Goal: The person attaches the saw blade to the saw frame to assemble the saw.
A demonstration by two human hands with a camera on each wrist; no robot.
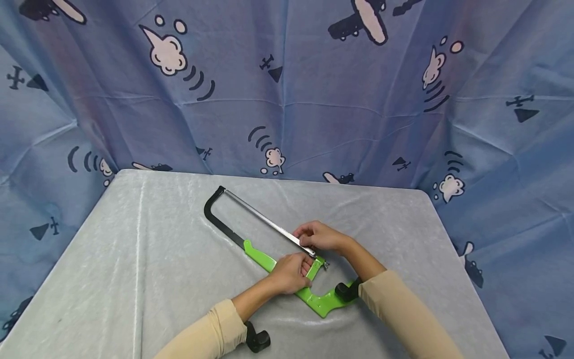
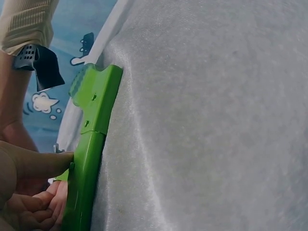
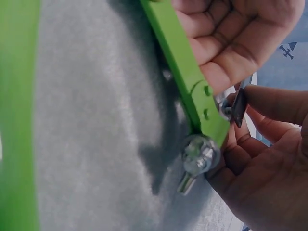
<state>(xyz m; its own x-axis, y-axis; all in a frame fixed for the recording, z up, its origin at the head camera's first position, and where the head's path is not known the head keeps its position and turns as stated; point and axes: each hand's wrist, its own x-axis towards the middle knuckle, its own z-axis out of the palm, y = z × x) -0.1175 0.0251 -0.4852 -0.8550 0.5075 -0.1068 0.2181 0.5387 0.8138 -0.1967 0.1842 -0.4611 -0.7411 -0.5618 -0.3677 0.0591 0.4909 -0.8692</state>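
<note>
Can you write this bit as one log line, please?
left hand: grips saw frame | right hand: pinches blade near wing nut | saw: on table

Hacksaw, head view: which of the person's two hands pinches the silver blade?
The right hand, which pinches the silver blade; the left hand instead grips the green frame.

The hacksaw handle looks smooth and glossy, its blade is of shiny metal, and slightly rough, fuzzy cloth covers the counter.
</note>
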